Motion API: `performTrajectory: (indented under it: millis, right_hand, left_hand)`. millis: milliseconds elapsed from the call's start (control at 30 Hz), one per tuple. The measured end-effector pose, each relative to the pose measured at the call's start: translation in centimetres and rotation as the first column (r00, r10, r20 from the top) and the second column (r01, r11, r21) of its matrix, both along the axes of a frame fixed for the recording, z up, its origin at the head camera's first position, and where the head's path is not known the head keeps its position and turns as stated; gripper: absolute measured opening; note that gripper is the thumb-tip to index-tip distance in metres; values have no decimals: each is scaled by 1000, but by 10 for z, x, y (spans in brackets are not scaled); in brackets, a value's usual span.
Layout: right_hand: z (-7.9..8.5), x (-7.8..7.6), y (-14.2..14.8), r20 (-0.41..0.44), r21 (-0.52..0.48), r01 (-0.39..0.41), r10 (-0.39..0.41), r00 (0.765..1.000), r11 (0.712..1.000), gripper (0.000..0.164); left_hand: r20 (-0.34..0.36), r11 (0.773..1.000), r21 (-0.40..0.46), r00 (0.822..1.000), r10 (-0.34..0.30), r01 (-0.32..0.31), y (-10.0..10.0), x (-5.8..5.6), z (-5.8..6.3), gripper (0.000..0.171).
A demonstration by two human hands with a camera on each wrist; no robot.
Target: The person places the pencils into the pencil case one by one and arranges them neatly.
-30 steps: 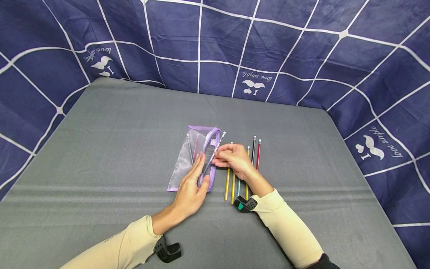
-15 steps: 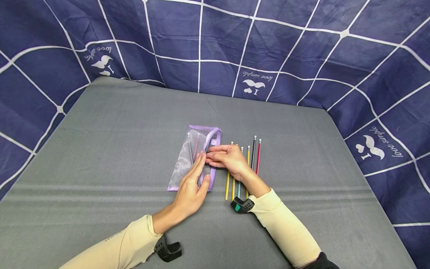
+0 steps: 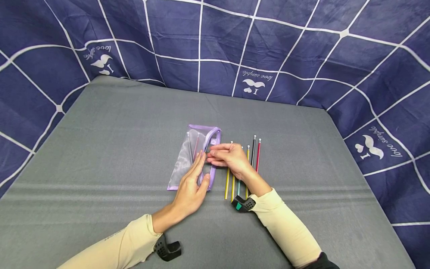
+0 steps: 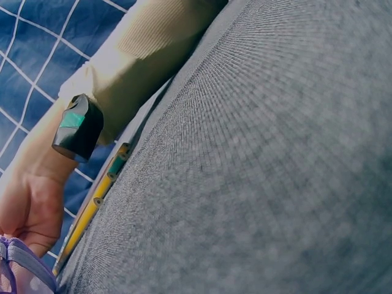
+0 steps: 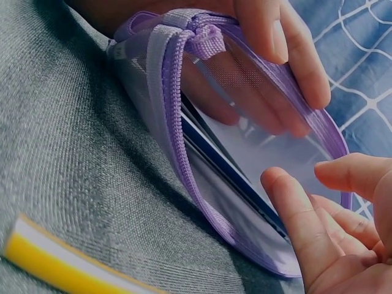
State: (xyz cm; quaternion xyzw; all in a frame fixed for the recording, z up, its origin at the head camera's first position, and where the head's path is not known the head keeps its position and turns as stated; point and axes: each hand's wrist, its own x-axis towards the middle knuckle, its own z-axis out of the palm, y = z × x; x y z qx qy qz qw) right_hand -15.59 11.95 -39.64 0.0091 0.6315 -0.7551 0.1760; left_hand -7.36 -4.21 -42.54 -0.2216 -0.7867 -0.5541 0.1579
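Note:
A see-through mesh pencil pouch (image 3: pixel 179 170) with purple zipper edging lies on the grey cloth. My left hand (image 3: pixel 192 190) rests on it with straight fingers, the thumb apart near the opening's lower end. In the right wrist view the zipper mouth (image 5: pixel 177 128) gapes, and a dark pencil (image 5: pixel 236 176) lies within. A grey pencil (image 3: pixel 190 147) and a pinkish one show through the mesh in the head view. My right hand (image 3: pixel 233 160) is at the mouth, its thumb and fingers apart with nothing between them. Part of the opening is hidden by my hands.
Right of the pouch lie several loose pencils: yellow ones (image 3: pixel 227 186), a teal one (image 3: pixel 239 186), a black one (image 3: pixel 253 149) and a red one (image 3: pixel 258 157). My right forearm covers part of them. A blue gridded curtain (image 3: pixel 174 41) borders the table.
One second ago my right hand pinched a patterned pencil at the mouth. It moved left, the pencil went into the pouch, and the fingers let go. My left hand stayed in place.

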Motion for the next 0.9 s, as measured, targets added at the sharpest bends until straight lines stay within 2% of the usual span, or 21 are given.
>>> performTrajectory:
  millis: [900]
  right_hand:
    - [5,-2,11,-54,60,28,-25,998,998,32]
  left_hand:
    - [-8,1000,6,1000,3,-3,0,0,0,58]
